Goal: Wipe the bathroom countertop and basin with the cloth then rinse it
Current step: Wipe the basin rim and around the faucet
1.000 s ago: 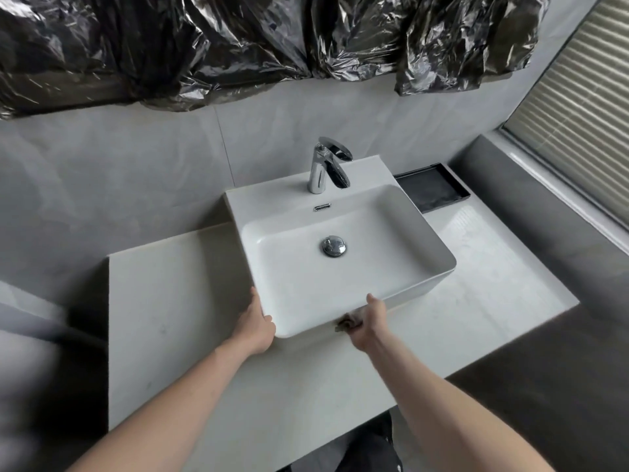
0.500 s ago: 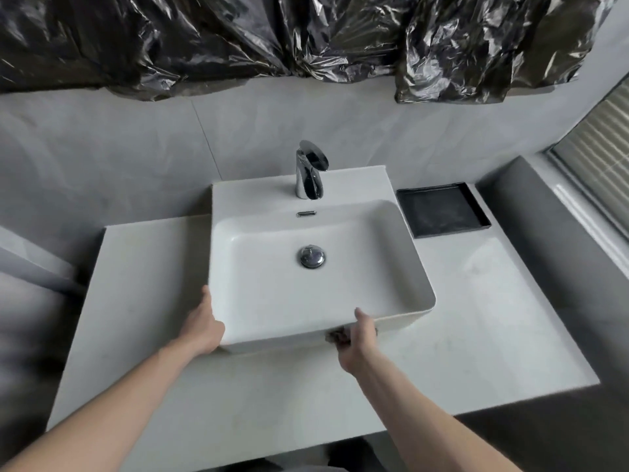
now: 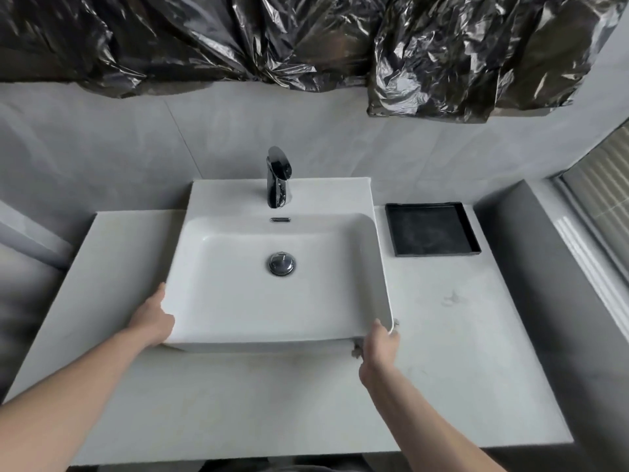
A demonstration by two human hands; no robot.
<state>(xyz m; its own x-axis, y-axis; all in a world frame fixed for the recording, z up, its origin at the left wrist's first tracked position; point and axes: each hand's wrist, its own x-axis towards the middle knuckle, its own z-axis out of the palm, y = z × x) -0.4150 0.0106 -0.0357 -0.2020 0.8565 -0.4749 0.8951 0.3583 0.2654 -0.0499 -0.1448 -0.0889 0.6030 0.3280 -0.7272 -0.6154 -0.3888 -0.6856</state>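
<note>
A white rectangular basin [image 3: 218, 311] stands on a pale countertop [image 3: 452, 335], with a chrome tap [image 3: 278, 178] at its back and a chrome drain plug [image 3: 281, 264] in its floor. My left hand [image 3: 153, 318] rests flat against the basin's front left corner and holds nothing. My right hand [image 3: 379, 347] presses a small greyish cloth [image 3: 356, 350] against the basin's front right corner; only scraps of the cloth show around the fingers.
A black shallow tray [image 3: 431, 229] lies on the countertop to the right of the basin. Crumpled black plastic sheeting [image 3: 306, 42] hangs on the grey wall above. A window ledge with blinds [image 3: 592, 233] runs along the right.
My right hand with the cloth has slid rightward along the basin's front wall to its right corner. The view has swung to face the basin squarely. My left hand has stayed at the left corner.
</note>
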